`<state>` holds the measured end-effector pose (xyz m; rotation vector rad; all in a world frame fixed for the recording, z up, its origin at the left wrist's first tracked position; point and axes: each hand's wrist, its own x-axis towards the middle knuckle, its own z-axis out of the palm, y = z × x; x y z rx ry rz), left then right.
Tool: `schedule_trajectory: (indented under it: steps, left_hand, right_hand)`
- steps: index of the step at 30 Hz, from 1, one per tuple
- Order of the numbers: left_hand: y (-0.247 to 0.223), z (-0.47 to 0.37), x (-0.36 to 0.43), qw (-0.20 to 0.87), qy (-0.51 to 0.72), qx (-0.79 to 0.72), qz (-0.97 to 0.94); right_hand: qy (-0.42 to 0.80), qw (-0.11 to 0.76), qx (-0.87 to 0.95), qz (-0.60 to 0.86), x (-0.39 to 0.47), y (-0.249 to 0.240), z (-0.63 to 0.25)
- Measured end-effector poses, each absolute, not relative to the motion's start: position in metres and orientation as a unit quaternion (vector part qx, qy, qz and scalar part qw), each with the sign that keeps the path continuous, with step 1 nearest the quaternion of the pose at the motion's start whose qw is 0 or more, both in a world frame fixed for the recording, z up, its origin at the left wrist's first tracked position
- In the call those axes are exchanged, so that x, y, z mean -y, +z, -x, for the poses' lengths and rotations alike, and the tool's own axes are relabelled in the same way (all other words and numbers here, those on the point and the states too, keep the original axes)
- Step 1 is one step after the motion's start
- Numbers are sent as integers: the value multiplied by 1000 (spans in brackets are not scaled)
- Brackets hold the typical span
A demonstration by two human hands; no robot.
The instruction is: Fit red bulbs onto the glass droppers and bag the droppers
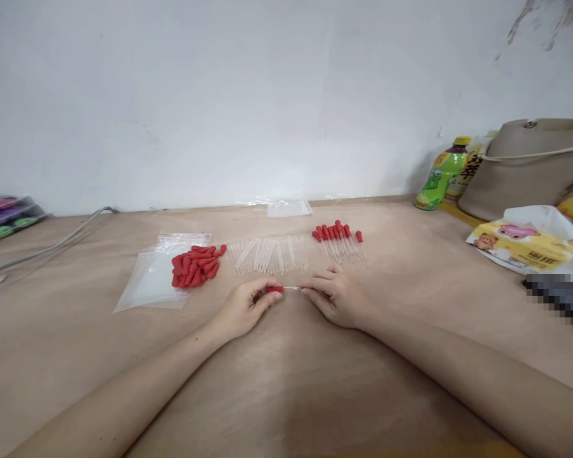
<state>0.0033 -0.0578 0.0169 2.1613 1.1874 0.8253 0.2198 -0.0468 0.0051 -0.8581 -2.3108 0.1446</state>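
Observation:
My left hand (254,304) pinches a red rubber dropper bulb (274,289). My right hand (333,298) is closed on a thin glass dropper tube (292,288), whose near end meets the bulb's mouth; how deep it sits inside I cannot tell. Just beyond my hands lies a row of loose clear glass tubes (270,254). To the left, a heap of red bulbs (193,266) rests partly on clear plastic zip bags (146,280). On the right, several droppers with red bulbs fitted (338,238) lie side by side.
A small zip bag (289,208) lies by the wall. At the right stand a green drink bottle (443,175) and a beige bag (530,168), with a tissue pack (525,242) and a dark pixelated object (561,298) nearer. A grey cable (71,236) crosses the left side.

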Motion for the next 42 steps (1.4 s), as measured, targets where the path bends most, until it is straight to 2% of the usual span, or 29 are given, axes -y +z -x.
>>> schedule_trajectory:
  steps: [10,21,27,30,35,42]
  left_hand:
    - [15,-3,60,258,287,-405,-829]
    - [12,-4,61,203,285,-411,-842]
    - [9,-3,59,200,334,-438,-810]
    - [7,-2,59,221,338,-450,-797]
    - [3,-2,60,214,339,-446,-800]
    - [6,-3,62,226,313,-439,-811]
  right_hand:
    - [66,296,901,311,44,8,-224]
    - [-27,289,888,356,53,4,-219]
    - [83,373,868,317,47,1,-224]
    - [111,376,866,310,45,1,-227]
    - [55,373,880,290,47,2,-224]
    - [2,325,892,314,51,3,-220]
